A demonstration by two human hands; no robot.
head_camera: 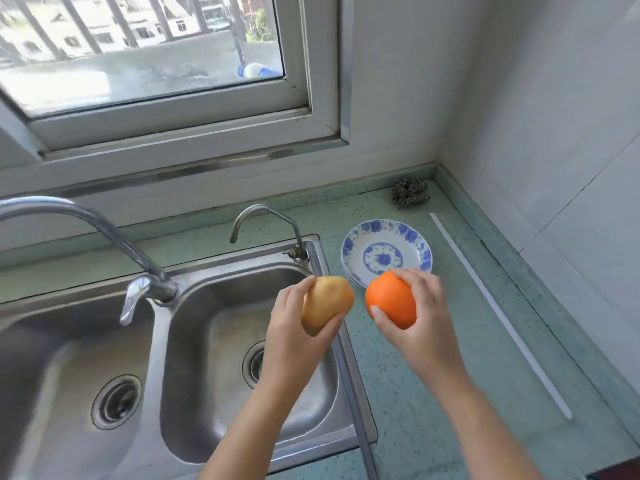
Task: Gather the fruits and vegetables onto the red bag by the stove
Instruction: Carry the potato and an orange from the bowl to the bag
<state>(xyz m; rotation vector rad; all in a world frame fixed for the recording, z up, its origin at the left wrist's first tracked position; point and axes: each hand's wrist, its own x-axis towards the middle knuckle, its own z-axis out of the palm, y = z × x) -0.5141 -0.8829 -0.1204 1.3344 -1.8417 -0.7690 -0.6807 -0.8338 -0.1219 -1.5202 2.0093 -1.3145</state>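
My left hand grips a yellow-brown potato above the right rim of the sink. Beside it, my right hand holds a bright orange over the green counter, just in front of a blue-and-white plate. The two pieces of produce hang side by side, a small gap between them. The red bag and the stove are not in this view.
A steel double sink fills the left, with a large faucet and a small tap. A steel scourer lies in the back corner. A white strip runs along the counter by the tiled wall.
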